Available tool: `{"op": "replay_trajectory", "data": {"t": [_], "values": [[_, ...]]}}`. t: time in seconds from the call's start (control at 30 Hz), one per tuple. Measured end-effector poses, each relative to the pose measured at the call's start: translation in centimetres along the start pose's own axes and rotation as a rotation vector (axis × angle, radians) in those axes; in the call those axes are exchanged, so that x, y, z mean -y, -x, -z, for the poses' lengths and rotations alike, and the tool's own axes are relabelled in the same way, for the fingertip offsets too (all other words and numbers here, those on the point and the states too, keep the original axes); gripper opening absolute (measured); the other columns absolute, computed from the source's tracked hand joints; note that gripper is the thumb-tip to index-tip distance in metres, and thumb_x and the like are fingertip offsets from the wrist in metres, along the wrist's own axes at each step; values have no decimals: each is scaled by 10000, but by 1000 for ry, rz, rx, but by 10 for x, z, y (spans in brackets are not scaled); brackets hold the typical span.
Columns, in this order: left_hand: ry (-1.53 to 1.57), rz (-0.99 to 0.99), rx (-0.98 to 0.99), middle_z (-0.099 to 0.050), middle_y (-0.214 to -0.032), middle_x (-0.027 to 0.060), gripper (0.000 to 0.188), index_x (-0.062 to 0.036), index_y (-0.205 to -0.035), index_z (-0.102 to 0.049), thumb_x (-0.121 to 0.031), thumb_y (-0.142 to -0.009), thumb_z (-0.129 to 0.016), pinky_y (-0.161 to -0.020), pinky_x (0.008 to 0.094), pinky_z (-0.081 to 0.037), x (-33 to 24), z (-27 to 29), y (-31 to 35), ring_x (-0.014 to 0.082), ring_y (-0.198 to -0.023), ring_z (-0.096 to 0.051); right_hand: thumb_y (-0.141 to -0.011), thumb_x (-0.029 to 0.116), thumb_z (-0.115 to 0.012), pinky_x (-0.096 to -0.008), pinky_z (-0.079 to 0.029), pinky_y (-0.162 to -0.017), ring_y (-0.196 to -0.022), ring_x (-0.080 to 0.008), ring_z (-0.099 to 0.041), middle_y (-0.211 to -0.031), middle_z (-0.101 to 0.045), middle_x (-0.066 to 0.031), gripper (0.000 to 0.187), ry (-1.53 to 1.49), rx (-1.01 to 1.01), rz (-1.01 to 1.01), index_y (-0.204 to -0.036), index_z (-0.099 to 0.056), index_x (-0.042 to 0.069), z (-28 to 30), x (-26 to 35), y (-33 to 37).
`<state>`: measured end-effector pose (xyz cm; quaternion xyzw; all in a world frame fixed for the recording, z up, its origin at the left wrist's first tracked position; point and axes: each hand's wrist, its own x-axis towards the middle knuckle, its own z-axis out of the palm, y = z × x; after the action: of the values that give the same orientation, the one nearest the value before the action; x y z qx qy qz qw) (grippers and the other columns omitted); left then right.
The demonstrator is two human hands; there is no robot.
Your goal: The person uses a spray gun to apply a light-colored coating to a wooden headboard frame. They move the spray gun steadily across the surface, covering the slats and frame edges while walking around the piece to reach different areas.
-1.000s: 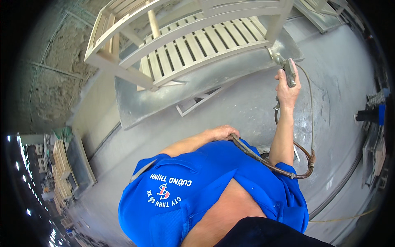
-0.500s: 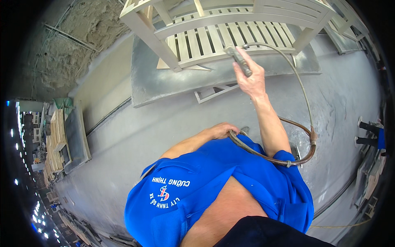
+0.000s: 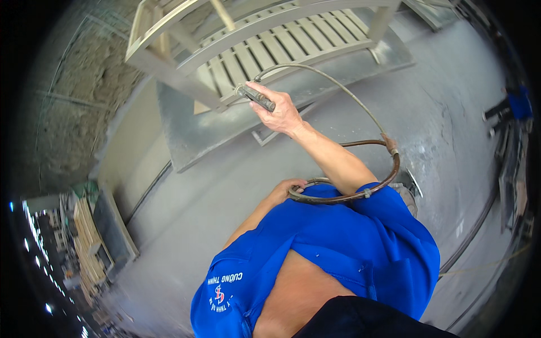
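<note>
My right hand [image 3: 282, 114] is stretched forward and wrapped round a grey metal spray gun [image 3: 256, 97], its head toward the left. A thin hose joins the gun near its head and arcs back to the right. Close to my body, my left hand [image 3: 285, 190] is closed on a brown, looped hose [image 3: 338, 199], which passes round by my right arm. Just beyond the gun stands a pale slatted wooden bench [image 3: 186, 84]. The gun is near the bench's front left leg; whether anything comes out of it I cannot tell.
The bench rests on a low dark grey platform [image 3: 183, 141]. Stacked pale wooden pieces [image 3: 87, 236] stand at the left beside a dark board [image 3: 115, 222]. A person in blue [image 3: 517, 106] is at the far right. A dark cable [image 3: 470, 242] crosses the floor.
The right hand and spray gun have swung left, toward the bench's left leg. The view has turned, so the bench sits further left. The left hand still grips the hose.
</note>
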<state>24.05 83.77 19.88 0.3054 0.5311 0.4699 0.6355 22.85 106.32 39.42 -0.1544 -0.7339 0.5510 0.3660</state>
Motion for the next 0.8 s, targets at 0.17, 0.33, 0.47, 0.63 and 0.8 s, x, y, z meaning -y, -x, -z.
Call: {"op": "replay_trajectory", "data": {"t": [0.17, 0.33, 0.47, 0.63, 0.8], "values": [[-52, -51, 48, -686, -1214, 100, 159, 12, -1107, -736, 1, -983, -638, -884, 262, -535, -2, -12, -22, 145, -1063, -632, -929, 110, -716, -347, -512, -1065, -1278, -305, -654, -1347, -689, -175, 514, 149, -244, 70, -1433, -616, 124, 73, -22, 4], [237, 157, 90, -709, -1175, 99, 153, -8, -1112, -734, -44, -977, -671, -842, 267, -546, -7, -21, -56, 161, -992, -663, -927, 98, -721, -356, -514, -1061, -1273, -281, -661, -1343, -695, -170, 517, 263, -469, 23, -1434, -621, 121, 159, -22, 15], [-196, -90, 171, -733, -1198, 102, 165, -79, -1132, -721, -90, -967, -705, -893, 330, -563, -10, -33, -73, 222, -1051, -697, -929, 85, -721, -365, -517, -1053, -1271, -287, -662, -1337, -699, -170, 518, 381, -588, 58, -1435, -618, 118, 205, -8, 28], [-498, -264, 204, -738, -1217, 98, 198, -120, -1128, -702, -84, -934, -728, -954, 395, -563, -3, -34, -78, 303, -1129, -702, -935, 60, -709, -364, -514, -1051, -1269, -303, -663, -1338, -697, -181, 523, 446, -561, -10, -1446, -610, 116, 203, 0, 33], [-566, -307, 261, -715, -1242, 122, 159, -53, -1147, -697, -139, -1013, -693, -992, 340, -535, 10, -21, -79, 225, -1144, -668, -931, 46, -713, -350, -514, -1044, -1255, -265, -672, -1346, -693, -186, 517, 339, -327, 89, -1437, -609, 80, 144, -3, 37]]}}
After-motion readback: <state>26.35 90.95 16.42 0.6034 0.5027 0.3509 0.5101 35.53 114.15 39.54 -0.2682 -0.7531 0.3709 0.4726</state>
